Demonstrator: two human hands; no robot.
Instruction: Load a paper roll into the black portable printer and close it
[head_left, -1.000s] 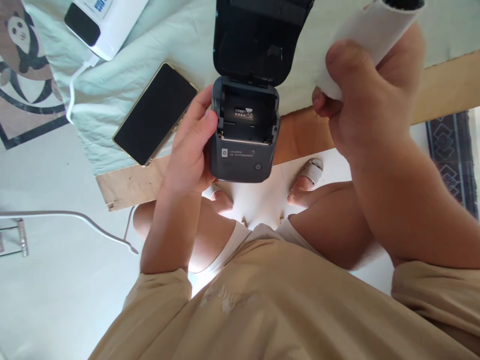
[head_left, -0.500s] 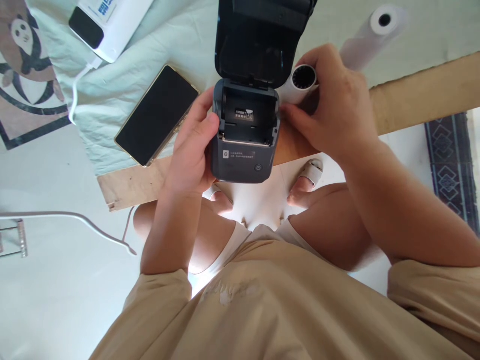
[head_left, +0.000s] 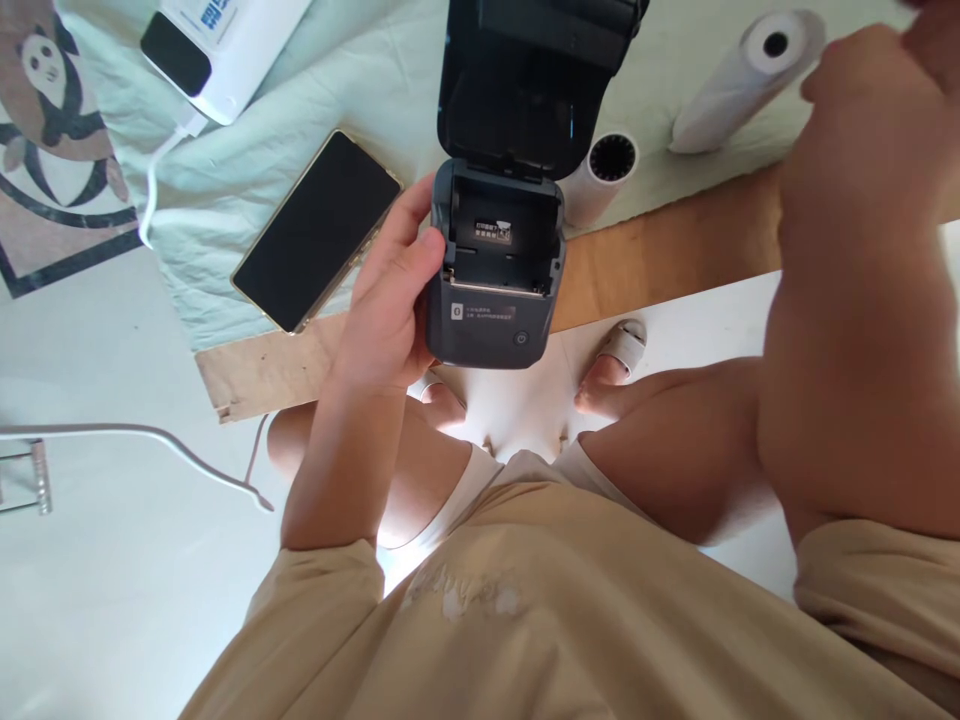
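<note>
My left hand point(head_left: 394, 290) is closed around the left side of a dark grey label printer point(head_left: 487, 345), held over the table's front edge. The printer's black lid point(head_left: 517, 90) is swung up, and its inner bay shows a small sticker and nothing else. Just right of the printer stands a white paper roll point(head_left: 589, 195) with a black core, partly behind the lid. My right hand point(head_left: 862, 110) is at the upper right, smeared by motion, its fingers hidden or out of frame. A taller white roll point(head_left: 720, 95) stands to the left of that hand.
A phone point(head_left: 319, 230) lies face up on the pale green cloth point(head_left: 360, 70). Behind it is a white device point(head_left: 232, 60) with a dark panel and a plugged-in white cable point(head_left: 152, 180). A wooden edge point(head_left: 667, 245) runs along the table's front.
My right hand has let go of the short paper roll and moved away to the upper right. The printer has shifted slightly right in my left hand.
</note>
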